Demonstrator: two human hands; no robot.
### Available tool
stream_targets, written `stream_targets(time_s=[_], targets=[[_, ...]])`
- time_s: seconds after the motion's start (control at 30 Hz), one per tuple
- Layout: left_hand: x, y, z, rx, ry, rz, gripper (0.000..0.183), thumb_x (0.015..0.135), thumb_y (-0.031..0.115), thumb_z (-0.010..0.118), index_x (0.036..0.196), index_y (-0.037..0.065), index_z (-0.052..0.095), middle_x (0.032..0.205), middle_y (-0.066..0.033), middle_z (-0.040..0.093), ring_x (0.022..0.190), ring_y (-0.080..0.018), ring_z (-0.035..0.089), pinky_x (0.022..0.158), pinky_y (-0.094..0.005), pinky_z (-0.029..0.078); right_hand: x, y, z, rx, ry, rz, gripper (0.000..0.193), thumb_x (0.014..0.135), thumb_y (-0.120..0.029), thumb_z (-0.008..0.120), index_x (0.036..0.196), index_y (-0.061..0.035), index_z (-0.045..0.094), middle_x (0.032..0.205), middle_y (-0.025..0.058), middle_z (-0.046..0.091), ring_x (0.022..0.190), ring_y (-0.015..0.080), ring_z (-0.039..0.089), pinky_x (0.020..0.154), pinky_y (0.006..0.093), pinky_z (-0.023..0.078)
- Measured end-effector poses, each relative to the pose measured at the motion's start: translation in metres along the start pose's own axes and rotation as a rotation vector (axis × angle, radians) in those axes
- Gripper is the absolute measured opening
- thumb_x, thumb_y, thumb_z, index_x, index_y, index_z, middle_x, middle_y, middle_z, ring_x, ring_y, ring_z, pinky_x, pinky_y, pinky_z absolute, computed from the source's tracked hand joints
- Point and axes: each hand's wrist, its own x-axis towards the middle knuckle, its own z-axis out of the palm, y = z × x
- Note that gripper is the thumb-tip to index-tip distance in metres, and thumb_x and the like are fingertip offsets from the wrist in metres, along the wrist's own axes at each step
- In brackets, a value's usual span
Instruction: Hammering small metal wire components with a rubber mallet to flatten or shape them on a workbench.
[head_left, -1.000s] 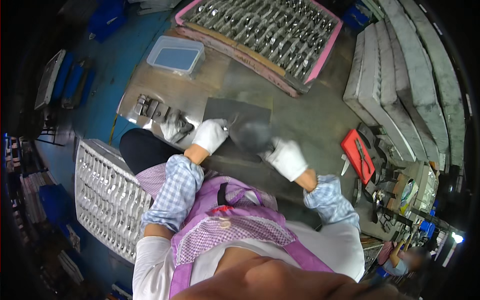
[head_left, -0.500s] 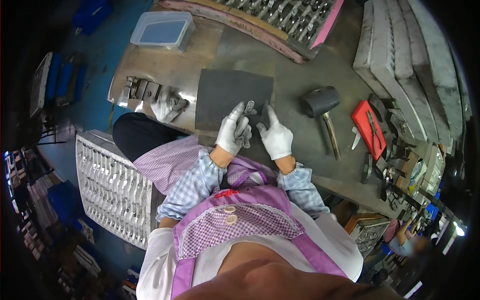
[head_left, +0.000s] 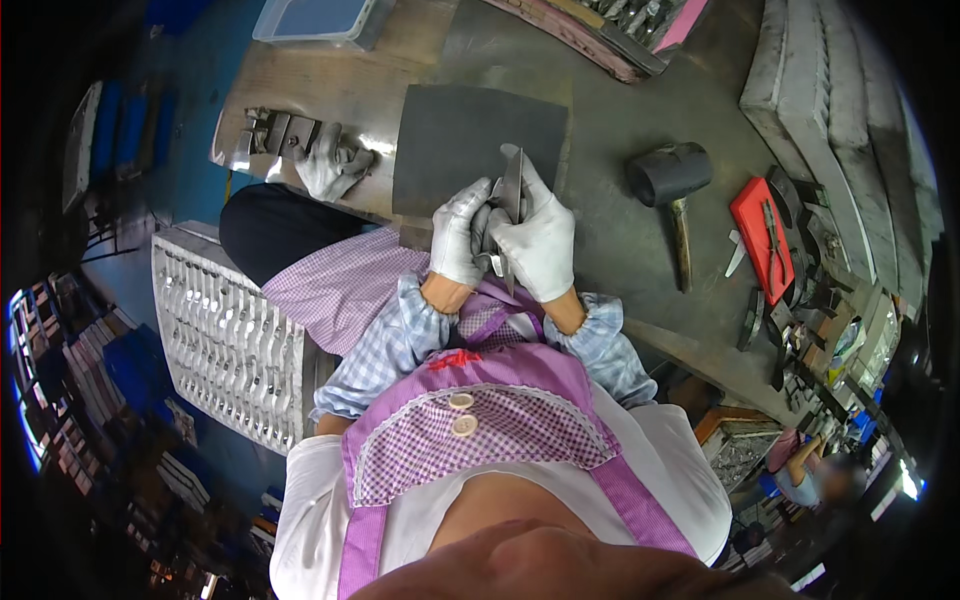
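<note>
Both white-gloved hands are together over the near edge of the dark mat (head_left: 478, 125). Between them stands a thin grey metal piece (head_left: 513, 180), with a curved, rounded tip at the top and a narrow end pointing down toward me. My right hand (head_left: 541, 240) pinches this piece between thumb and fingers. My left hand (head_left: 460, 236) is closed against its left side, with a smaller shiny metal bit showing below the fingers; their exact grip is partly hidden. A crumpled grey-white glove (head_left: 328, 165) lies beside a metal fixture block (head_left: 290, 135) to the left.
At right lie a black-headed mallet (head_left: 672, 177) and a red tray (head_left: 757, 235) with pliers (head_left: 772, 235). Stacked grey foam trays (head_left: 790, 110) rise behind them. A clear plastic box (head_left: 320, 22) stands far left. Beside my leg is a white tray of metal parts (head_left: 230, 335).
My hands have come together, the right one closing from pointing fingers into a pinch on the thin metal piece. The view has shifted, so the bench things sit higher in the picture.
</note>
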Motion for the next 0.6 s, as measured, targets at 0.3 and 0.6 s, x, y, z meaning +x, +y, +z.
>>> stream_targets(time_s=[0.3, 0.6], targets=[[0.011, 0.047, 0.024, 0.641, 0.065, 0.129, 0.044, 0.098, 0.044, 0.057, 0.091, 0.001, 0.066, 0.057, 0.0014, 0.051, 0.040, -0.0063, 0.041, 0.036, -0.0232, 0.033, 0.013, 0.036, -0.022, -0.640, 0.037, 0.002, 0.060, 0.084, -0.024, 0.068, 0.141, -0.0154, 0.051, 0.083, 0.0148, 0.068, 0.065, 0.0264, 0.067, 0.065, 0.0374, 0.055], [-0.014, 0.130, -0.009, 1.519, 0.084, 1.182, 0.033, 0.087, 0.029, 0.071, 0.072, 0.004, 0.059, 0.059, -0.0122, 0.058, 0.048, -0.0273, 0.057, 0.046, -0.0370, 0.045, 0.015, 0.085, -0.173, -1.039, 0.592, 0.012, 0.051, 0.084, -0.037, 0.073, 0.121, -0.0037, 0.064, 0.106, 0.0166, 0.069, 0.099, 0.0317, 0.064, 0.083, 0.0417, 0.051]])
